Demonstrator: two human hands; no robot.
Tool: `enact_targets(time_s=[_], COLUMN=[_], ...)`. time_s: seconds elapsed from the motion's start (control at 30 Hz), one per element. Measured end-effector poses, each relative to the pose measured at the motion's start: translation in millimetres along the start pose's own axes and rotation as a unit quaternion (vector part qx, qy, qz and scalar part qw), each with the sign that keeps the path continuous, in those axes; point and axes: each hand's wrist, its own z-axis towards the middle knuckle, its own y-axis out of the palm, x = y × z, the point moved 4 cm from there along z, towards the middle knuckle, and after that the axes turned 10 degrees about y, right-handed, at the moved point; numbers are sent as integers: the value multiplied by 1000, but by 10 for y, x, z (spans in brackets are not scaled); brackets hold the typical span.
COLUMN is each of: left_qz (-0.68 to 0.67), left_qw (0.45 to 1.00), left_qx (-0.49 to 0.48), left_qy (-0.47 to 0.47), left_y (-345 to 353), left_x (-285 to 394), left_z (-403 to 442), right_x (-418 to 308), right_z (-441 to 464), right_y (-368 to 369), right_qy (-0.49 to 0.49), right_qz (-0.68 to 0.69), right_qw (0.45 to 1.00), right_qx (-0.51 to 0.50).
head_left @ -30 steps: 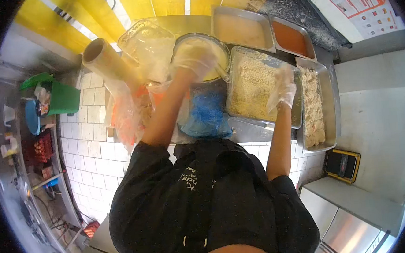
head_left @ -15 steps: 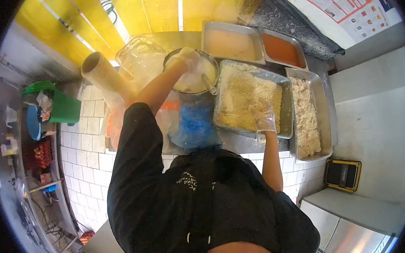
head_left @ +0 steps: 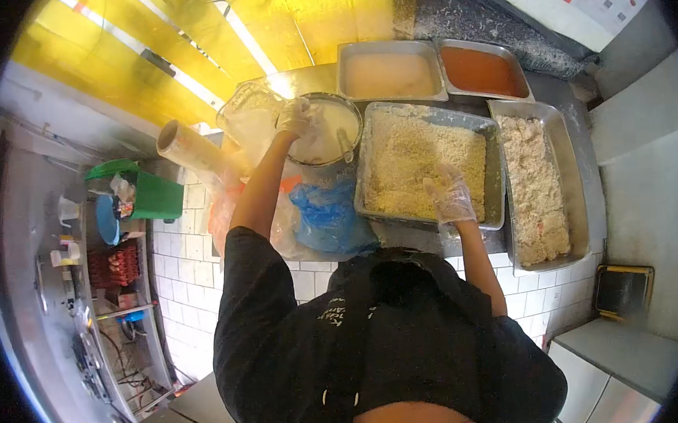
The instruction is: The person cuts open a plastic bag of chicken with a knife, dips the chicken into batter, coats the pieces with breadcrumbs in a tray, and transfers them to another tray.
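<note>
As the gloved left hand (head_left: pixel 292 120) hovers at the ten o'clock edge of the round bowl (head_left: pixel 361 123) of pale, creamy liquid (head_left: pixel 336 119), its fingers curl inward, but blur and the shiny glove leave me unable to tell whether they grip anything. Low at five o'clock in the metal tray (head_left: pixel 496 165) of yellowish crumbs (head_left: pixel 417 147), the gloved right hand (head_left: pixel 452 196) is open, fingers loosely spread, with nothing visible in its hold; how deep the fingertips reach, I cannot tell.

Taking that tray as the clock's middle, the bowl sits at ten with a light handle (head_left: pixel 344 142) leaning on its rim, and a blue plastic bag (head_left: pixel 330 216) lies at eight. On the same metal table (head_left: pixel 415 237), a pale-liquid pan (head_left: pixel 343 74) stands at eleven, an orange-red pan (head_left: pixel 520 69) at one, and a long pan (head_left: pixel 577 187) of lumpy, crumb-coated contents between three and four.

For clean work, I judge it best to let the left glove drain over the bowl, so drips don't clump the crumbs, and to reserve the right glove for dry handling. Loose fingers suit the crumbs, turning them without packing
</note>
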Motion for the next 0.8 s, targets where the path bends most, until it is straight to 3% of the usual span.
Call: enact_targets(time_s=[0.1,0.17,0.2,0.27,0.3,0.37,0.5,0.57,0.6,0.67,0.7,0.73,0.8], left_qz=[174,338,340,269,272,269,257,218,220,129,129,192,251], left_qw=[974,918,917,951,950,940,930,939,938,983,983,956,914], left_qx=[56,-148,-150,-154,-153,-120,-152,70,68,-12,-12,68,145], left_qy=[132,146,144,22,23,172,213,258,260,129,130,210,285], left_y=[316,431,298,-33,-4,128,320,388,257,82,139,93,-9], left_x=[-345,-261,-59,269,219,236,-75,-303,-195,-197,-293,-267,-100], left_z=[90,25,-70,-258,-246,-195,-147,-184,-213,-170,-139,-141,-211], right_x=[-218,-240,-224,-204,-180,-127,-85,-97,-110,-129,-129,-124,-99], right_z=[-33,-68,-69,-50,-47,-31,-15,-42,-43,-53,-64,-55,-15], right_y=[-126,-120,-117,-95,-76,-48,-52,-48,-70,-76,-75,-76,-49], right_qy=[9,-3,-7,-14,-2,9,-41,-38,-26,-14,0,6,-5], right_qz=[-8,-26,-18,-7,8,23,35,34,-1,-35,-16,-7,-13], right_qw=[998,997,998,999,999,999,997,997,998,998,998,999,998], right_qx=[-60,-75,-61,-45,-48,-48,-58,-53,-55,-54,-54,-54,-59])
